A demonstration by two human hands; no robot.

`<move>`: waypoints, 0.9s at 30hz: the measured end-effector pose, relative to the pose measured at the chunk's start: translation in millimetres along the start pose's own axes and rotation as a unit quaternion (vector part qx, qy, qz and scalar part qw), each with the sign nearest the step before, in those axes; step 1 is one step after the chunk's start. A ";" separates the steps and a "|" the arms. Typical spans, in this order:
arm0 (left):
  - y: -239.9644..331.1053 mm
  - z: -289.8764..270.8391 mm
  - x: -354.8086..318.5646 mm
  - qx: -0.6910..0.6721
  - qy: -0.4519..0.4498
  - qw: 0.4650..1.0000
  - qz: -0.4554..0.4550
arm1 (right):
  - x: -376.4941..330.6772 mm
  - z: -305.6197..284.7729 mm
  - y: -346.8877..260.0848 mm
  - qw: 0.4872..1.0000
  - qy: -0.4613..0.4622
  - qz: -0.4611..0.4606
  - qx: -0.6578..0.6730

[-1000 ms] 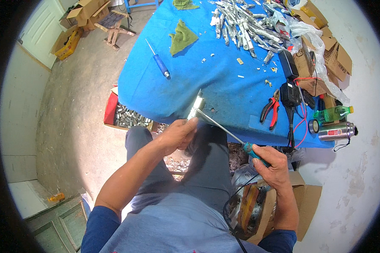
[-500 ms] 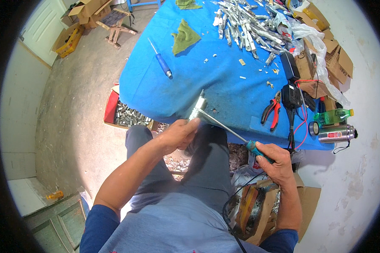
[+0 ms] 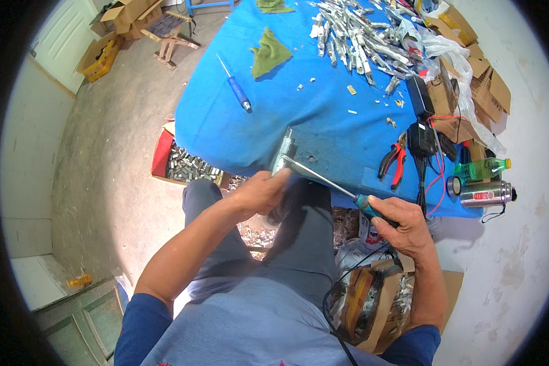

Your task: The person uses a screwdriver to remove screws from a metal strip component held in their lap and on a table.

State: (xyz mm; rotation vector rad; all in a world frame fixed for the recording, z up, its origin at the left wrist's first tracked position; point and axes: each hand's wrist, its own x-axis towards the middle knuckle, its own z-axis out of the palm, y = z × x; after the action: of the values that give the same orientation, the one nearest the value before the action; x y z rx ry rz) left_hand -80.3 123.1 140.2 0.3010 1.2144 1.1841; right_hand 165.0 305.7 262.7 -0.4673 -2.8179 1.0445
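Observation:
My left hand [image 3: 264, 194] grips the near end of a narrow silvery-white metal piece [image 3: 283, 152] at the front edge of the blue-covered table [image 3: 226, 143]. Its exact kind cannot be made out. In my right hand [image 3: 402, 222] is the teal and black handle of a screwdriver [image 3: 326, 182]. The long shaft slants up to the left, and its tip meets the side of the metal piece just above my left fingers. My left palm and the held end are hidden by the fingers.
A blue-handled screwdriver [image 3: 235, 85] and a green cloth [image 3: 269, 53] lie farther back. Red-black pliers [image 3: 393, 161], black power adapters [image 3: 421, 137], a green bottle [image 3: 485, 168] and a steel flask [image 3: 487, 194] stand right. Many similar metal pieces [image 3: 354, 39] pile up behind; a red box [image 3: 162, 155] sits lower left.
The metal piece has turned a little and shows a different face. My right hand and the screwdriver handle have shifted slightly, with the tip still at the piece.

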 end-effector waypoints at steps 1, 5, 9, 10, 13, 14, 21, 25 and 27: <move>0.9 0.3 -0.1 0.007 0.003 1.000 -0.002 | 2.3 -2.2 -3.2 1.000 -0.008 0.007 -0.002; 1.9 2.2 -1.1 0.038 0.021 0.999 0.000 | 8.0 -10.0 -20.6 0.999 -0.012 0.012 -0.039; 2.4 4.9 -1.7 0.072 0.034 0.997 0.024 | 10.0 -18.1 -29.7 0.997 -0.023 0.006 -0.072; 2.0 5.1 -1.0 0.092 0.049 0.994 0.026 | 11.3 -19.5 -31.6 0.997 -0.025 0.007 -0.076; 0.2 8.7 2.0 0.147 0.097 0.984 0.033 | 15.9 -21.3 -36.9 0.993 -0.025 -0.017 -0.110; -0.4 11.4 2.3 0.163 0.114 0.979 0.039 | 16.3 -22.3 -40.3 0.991 -0.024 -0.024 -0.127; 4.0 7.0 -0.1 0.164 0.086 0.982 0.038 | 14.8 -23.2 -46.3 0.990 -0.006 -0.031 -0.139; 1.2 7.3 2.3 0.165 0.091 0.981 0.042 | 11.9 -17.6 -43.2 0.990 0.007 -0.044 -0.137; 1.1 5.2 2.3 0.158 0.079 0.984 0.038 | 11.5 -17.2 -42.1 0.991 0.006 -0.040 -0.127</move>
State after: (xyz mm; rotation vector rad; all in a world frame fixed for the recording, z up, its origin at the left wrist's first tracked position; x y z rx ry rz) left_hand -76.8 127.5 141.8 0.5014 1.5438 1.0945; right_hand 147.0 289.8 302.9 -0.3759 -2.9442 0.6696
